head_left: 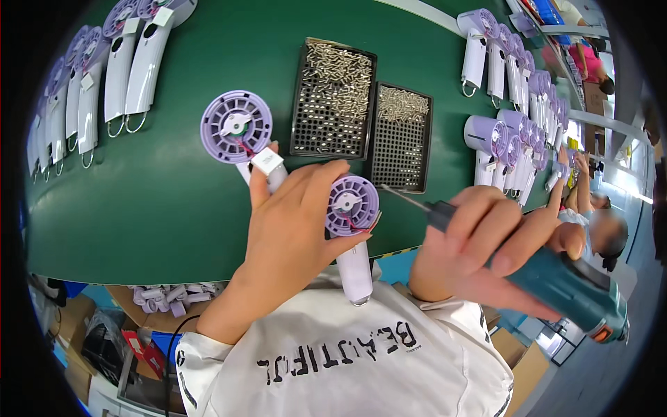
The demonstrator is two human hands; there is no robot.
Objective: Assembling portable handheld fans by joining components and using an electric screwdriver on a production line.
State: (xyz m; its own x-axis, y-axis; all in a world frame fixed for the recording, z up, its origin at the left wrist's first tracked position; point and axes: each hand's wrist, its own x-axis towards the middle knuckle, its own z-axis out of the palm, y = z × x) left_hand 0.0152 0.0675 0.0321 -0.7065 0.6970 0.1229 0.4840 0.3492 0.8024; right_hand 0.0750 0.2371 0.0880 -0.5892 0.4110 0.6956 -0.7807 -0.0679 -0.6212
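Note:
My left hand point(285, 226) is closed around the head of a purple and white handheld fan point(352, 201), its open ring facing up and its handle toward me. Red wires show inside the ring. A second handheld fan point(236, 126) lies just beyond, with a white square piece point(267, 160) on its handle close to my left fingers. My right hand point(483, 240) grips a teal electric screwdriver point(566, 292). Its thin bit points left at the near end of the smaller screw tray point(427, 149), to the right of the held fan and apart from it.
A larger black tray point(326, 142) of small metal screws stands beside the smaller one on the green table point(174, 208). Rows of similar fans line the far left point(128, 69) and right point(486, 132). Co-workers point(583, 208) are at the right. A box of purple parts point(170, 299) sits below the table edge.

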